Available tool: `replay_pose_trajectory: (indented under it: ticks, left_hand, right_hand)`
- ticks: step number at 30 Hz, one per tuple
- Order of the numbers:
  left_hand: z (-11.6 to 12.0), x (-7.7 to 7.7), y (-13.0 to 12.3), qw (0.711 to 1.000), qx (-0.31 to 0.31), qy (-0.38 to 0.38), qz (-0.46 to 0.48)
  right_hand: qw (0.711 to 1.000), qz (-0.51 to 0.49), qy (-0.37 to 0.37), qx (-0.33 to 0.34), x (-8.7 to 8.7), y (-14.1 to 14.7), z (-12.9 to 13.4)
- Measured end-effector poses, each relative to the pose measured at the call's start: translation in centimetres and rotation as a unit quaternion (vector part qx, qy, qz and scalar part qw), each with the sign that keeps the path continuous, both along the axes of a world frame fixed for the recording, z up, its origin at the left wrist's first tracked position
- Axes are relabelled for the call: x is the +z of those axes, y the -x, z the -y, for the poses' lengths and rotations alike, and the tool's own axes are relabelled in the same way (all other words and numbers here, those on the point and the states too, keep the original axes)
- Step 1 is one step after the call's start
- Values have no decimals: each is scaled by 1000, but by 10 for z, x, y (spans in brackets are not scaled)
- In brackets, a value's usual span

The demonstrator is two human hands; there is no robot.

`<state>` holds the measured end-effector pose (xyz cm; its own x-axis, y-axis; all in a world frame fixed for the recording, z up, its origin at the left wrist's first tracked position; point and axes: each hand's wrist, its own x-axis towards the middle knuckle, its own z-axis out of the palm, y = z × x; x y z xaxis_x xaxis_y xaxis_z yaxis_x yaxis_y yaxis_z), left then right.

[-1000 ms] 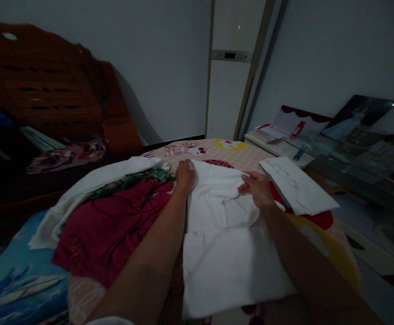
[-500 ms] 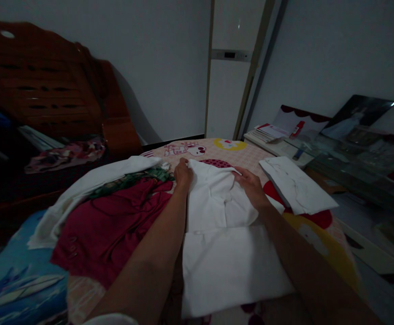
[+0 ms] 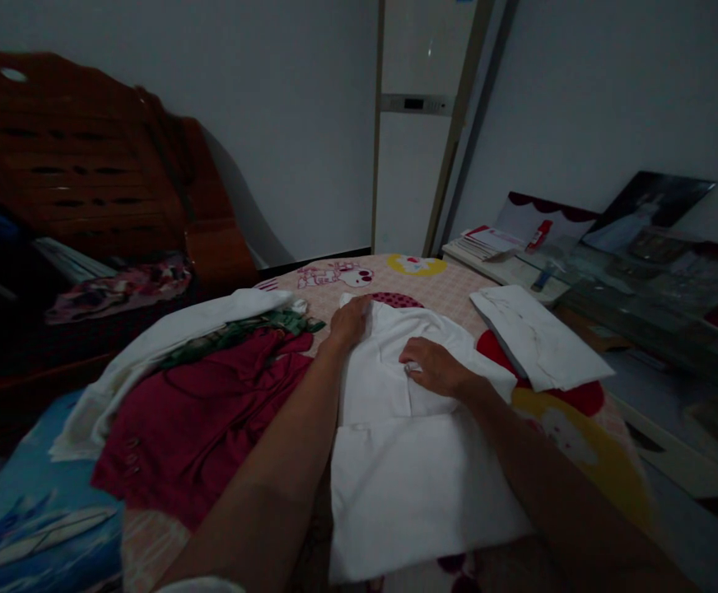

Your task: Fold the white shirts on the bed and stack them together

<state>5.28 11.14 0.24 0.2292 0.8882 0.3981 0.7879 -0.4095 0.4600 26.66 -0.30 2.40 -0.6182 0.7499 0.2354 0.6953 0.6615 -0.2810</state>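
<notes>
A white garment (image 3: 426, 486) lies in front of me on a patterned round cover (image 3: 445, 284), its near part folded over in a straight-edged panel. My left hand (image 3: 352, 321) rests on the garment's far left corner, fingers bent and close together; whether they pinch cloth is hidden. Over the middle of the upper part, my right hand (image 3: 433, 366) has its fingers curled around a small bunch of the white cloth. Left of my left arm lie a dark red garment (image 3: 211, 412), a green piece (image 3: 235, 333) and another white garment (image 3: 179, 325).
A folded white garment (image 3: 538, 333) lies at the right of the cover. Beyond it stands a glass-topped cabinet (image 3: 618, 280) with papers and a photo. A wooden chair (image 3: 87, 165) is at the left, a tall white appliance (image 3: 412, 181) behind.
My right hand has moved left and nearer, from the garment's far right corner to its middle. That corner now lies down. My left hand has shifted slightly right, over the cloth.
</notes>
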Motion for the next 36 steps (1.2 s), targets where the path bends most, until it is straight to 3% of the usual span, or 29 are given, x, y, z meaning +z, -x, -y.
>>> replay_pose_trajectory:
  ticks: [4, 7, 11, 14, 16, 19, 21, 24, 28, 32, 36]
  left_hand:
    - [2, -2, 2, 1000, 2, 5, 14]
    - [1, -1, 4, 999, -4, 23, -36]
    - [2, -1, 2, 996, 10, 34, -83]
    - [3, 1, 2, 995, 16, 43, -92]
    - [2, 5, 4, 994, 9, 57, -97]
    - [-1, 17, 6, 992, -36, 76, -91]
    - [-1, 26, 2, 992, -91, 67, -63]
    - [4, 34, -12, 986, -161, 29, -26]
    - [16, 29, -39, 978, -206, 20, -32]
    - [23, 20, -51, 976, -210, 30, -54]
    - [26, 17, -50, 973, -210, 49, -81]
  right_hand:
    - [998, 61, -26, -18, -2, 5, 2]
    - [996, 86, -29, -20, 6, 4, 6]
    - [991, 123, 50, -14, 24, 3, 14]
    - [988, 80, 130, -27, 43, -8, 14]
    - [989, 25, 120, -85, 55, -24, 9]
    - [966, 14, 17, -256, 62, -52, 0]
    - [932, 57, -1, -358, 56, -67, -5]
    - [893, 92, 36, -439, 35, -79, -12]
    - [888, 32, 67, -455, 14, -85, -21]
    - [889, -67, 33, -452, 11, -89, -28]
    - [888, -105, 13, -447, 9, -90, -30]
